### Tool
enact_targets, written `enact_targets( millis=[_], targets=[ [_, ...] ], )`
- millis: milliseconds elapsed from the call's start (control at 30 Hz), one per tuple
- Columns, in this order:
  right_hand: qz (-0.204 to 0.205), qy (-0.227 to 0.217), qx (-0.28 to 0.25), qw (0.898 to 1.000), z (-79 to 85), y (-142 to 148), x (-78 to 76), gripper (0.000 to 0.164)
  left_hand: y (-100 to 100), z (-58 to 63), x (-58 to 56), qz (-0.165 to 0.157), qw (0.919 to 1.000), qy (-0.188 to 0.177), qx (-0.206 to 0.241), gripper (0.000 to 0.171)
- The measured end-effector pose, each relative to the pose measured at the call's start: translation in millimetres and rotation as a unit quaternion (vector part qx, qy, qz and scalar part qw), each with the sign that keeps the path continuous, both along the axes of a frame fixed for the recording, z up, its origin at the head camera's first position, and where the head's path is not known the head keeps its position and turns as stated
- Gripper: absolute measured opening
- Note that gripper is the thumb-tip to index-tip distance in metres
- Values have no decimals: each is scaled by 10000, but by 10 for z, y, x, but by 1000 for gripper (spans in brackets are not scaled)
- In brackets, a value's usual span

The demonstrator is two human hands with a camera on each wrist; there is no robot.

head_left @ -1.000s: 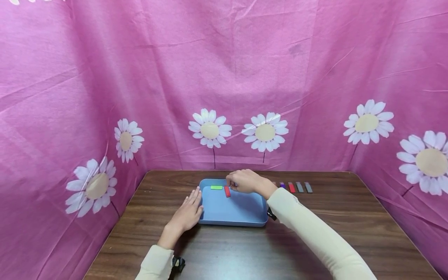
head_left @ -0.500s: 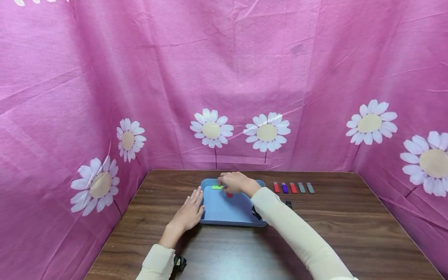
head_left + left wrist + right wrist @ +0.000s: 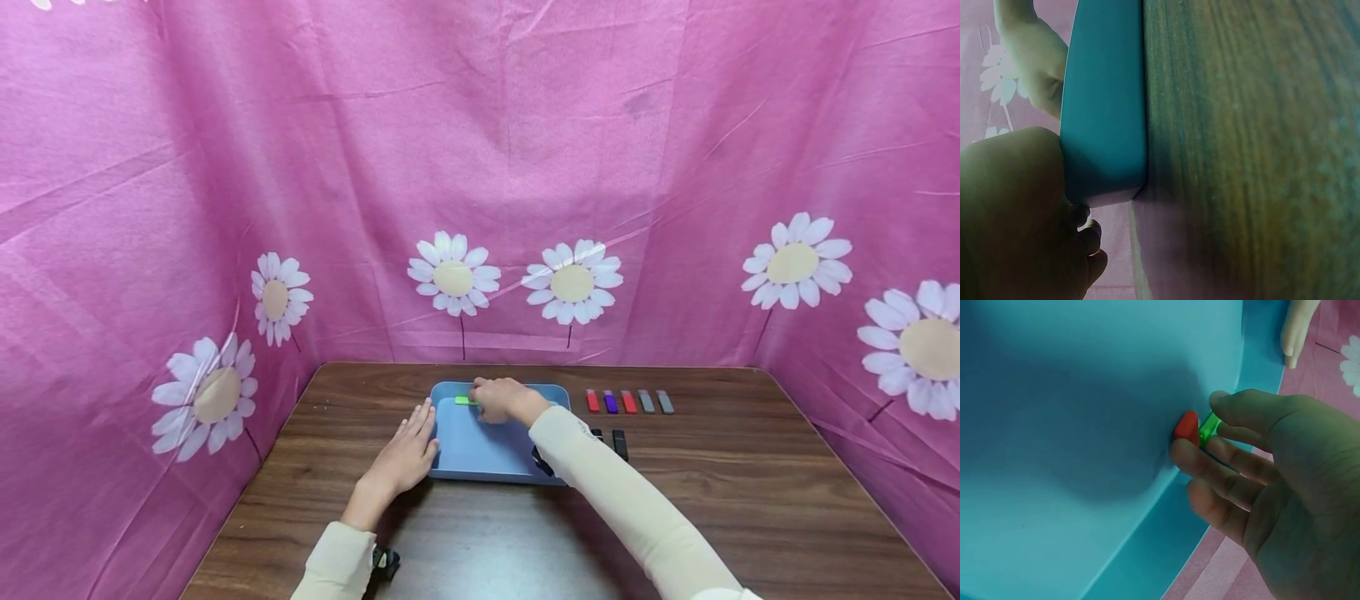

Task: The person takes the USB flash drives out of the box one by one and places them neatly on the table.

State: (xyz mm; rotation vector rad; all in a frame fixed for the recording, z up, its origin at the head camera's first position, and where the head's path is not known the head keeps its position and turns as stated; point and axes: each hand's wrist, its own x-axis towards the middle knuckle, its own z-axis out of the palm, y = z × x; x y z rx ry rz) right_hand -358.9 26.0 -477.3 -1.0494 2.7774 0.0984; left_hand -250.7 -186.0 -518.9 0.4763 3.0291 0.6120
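Blue plastic makes up the tray (image 3: 480, 454), which sits on the wooden surface (image 3: 750, 500) near its far edge. Inside the tray, at its far left corner, lie a red block (image 3: 1186, 427) and a green block (image 3: 465, 401), touching each other. The right hand (image 3: 501, 399) reaches over the tray to that corner; in the right wrist view its thumb and fingers (image 3: 1210, 465) are curled and pinch the red block, pressed up against the green one. The left hand (image 3: 405, 454) lies flat with straight fingers on the surface, its fingers touching the tray's left wall.

Counted: one tray, two blocks inside it, and a row of four small blocks (image 3: 628, 402) on the surface just right of the tray: red, purple, red, grey, grey is how they seem to run, though the first is hard to separate, so four or five. Two dark pieces (image 3: 619, 442) lie near the tray's right side, partly behind the sleeve.

Most of the tray floor is bare toward its near side. Pink flowered cloth (image 3: 480, 167) walls in the surface behind and beside the tray.
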Motion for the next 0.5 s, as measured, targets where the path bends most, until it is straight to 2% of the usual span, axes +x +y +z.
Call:
enact_targets(
  millis=[167,367,500],
  targets=[
    [-11,-67,23,10000,-23,-3,34,39,7,-1,14,18,10000,-21,8,61],
    [270,-224,-445,9984,12,-26,48,28,6,-3,8,11,10000,14,-45,61],
    [383,-100,-711,9967,51,-42,27,28,10,4,2,-7,10000,88,-4,61]
  ],
)
